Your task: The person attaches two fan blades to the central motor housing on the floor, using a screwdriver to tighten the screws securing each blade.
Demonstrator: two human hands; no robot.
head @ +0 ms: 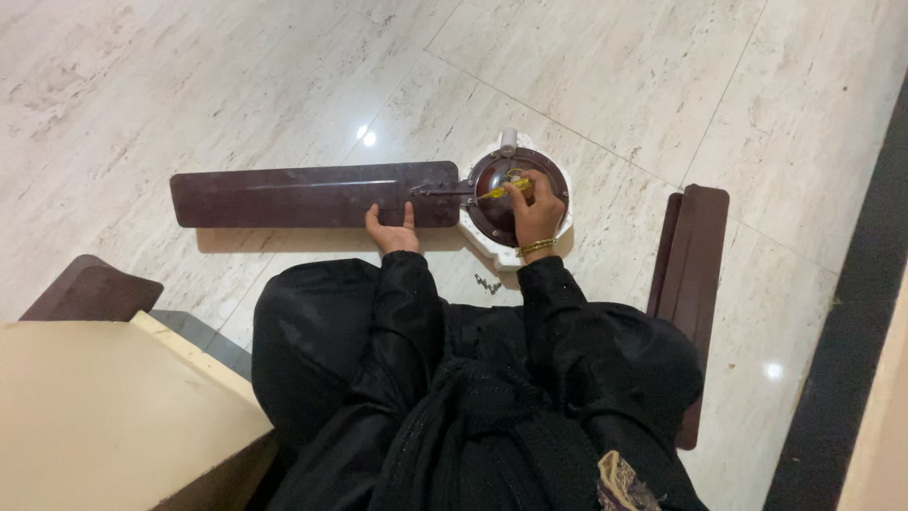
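Marble floor [189, 76]; left hand [392, 230] flat (grip apart) on fan blade [303, 194], right hand [534, 213] clamped on yellow screwdriver [497, 192] over fan motor [492, 213].

On the pale marble floor [662, 76], the left hand [392, 230] presses flat on a dark brown fan blade [303, 194] joined to the round fan motor [511, 199]. The right hand [534, 213] grips a yellow screwdriver [499, 191] over the motor. Spare blades [695, 255] lie to the right, small screws [487, 283] near the knees.

The scene is seen from one camera worn on the head, pointed steeply down past the person's lap at the tiled floor [236, 85]. The floor is viewed from a seated height, fairly near. The near edge is filled by black clothing [473, 407]; no second view is given.
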